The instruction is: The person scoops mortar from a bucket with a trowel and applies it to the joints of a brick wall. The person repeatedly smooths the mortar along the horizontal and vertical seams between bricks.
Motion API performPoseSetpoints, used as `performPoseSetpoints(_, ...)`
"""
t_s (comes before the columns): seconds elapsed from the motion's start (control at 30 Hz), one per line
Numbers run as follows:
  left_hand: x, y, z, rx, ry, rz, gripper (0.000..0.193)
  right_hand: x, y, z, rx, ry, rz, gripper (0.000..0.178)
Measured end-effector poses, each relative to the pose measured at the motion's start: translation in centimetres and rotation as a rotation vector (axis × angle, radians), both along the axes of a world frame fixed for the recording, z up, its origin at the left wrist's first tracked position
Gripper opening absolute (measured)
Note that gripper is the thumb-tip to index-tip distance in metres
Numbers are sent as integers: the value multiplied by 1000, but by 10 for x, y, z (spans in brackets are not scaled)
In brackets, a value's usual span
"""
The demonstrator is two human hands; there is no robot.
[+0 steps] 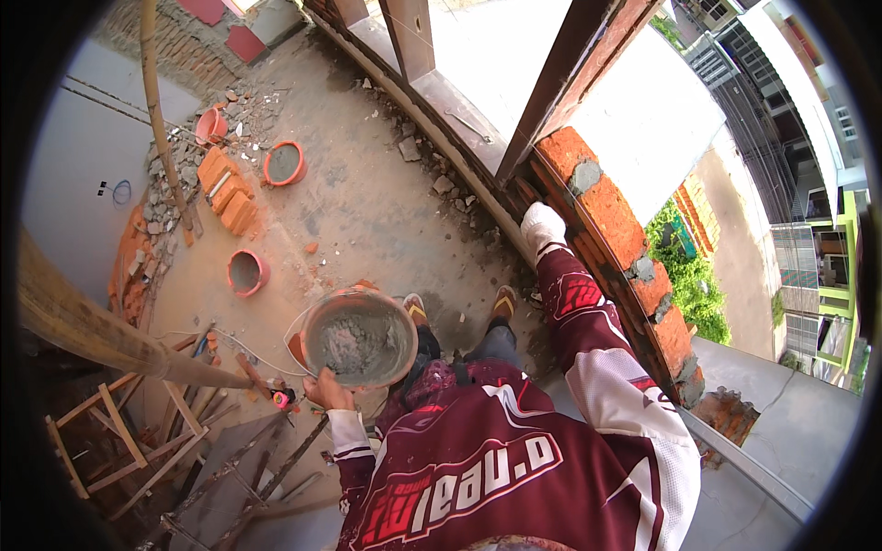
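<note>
My bare left hand [328, 390] grips the near rim of an orange bucket [411, 323], its fingers curled over the edge. Grey wet mortar [354, 344] partly fills this bucket, which is held in front of my body above the floor. My right hand [542, 225] wears a white glove and reaches out to the inner side of a low brick wall [614, 213], close to the foot of a dark window frame [551, 87]. Its fingers look closed; whatever they hold, if anything, is hidden. Grey mortar lumps fill joints between the orange bricks.
Other mortar buckets [284, 163] stand on the dusty floor at the left, beside stacked bricks [227, 193] and rubble [188, 170]. A bamboo pole [129, 340] and a wooden frame [119, 422] occupy the lower left. Beyond the wall, a street lies far below.
</note>
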State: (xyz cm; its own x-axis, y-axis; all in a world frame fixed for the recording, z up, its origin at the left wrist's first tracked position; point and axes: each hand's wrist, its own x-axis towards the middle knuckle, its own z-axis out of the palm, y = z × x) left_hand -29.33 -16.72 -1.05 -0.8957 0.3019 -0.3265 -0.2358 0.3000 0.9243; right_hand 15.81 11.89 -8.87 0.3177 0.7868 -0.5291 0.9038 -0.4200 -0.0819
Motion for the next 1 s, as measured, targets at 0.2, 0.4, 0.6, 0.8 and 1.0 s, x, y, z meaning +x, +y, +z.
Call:
performPoseSetpoints(0.2, -13, 2, -5, -32, 60, -10, 21, 4, -12, 25, 111, 2, -33, 29)
performPoseSetpoints(0.4, -36, 6, -31, -60, 148, -102, 23, 15, -15, 66, 137, 28, -15, 32)
performPoseSetpoints(0.6, -24, 17, -27, -18, 91, -77, 25, 30, -26, 68, 176, 76, 1, 40)
performPoseSetpoints(0.8, 6, 25, 4, 28, -17, 7, 31, 7, -80, 83, 225, 55, -55, 42)
performPoseSetpoints(1.0, -8, 3, -5, -62, 16, -23, 25, -3, -61, 4, 155, 90, -29, 33)
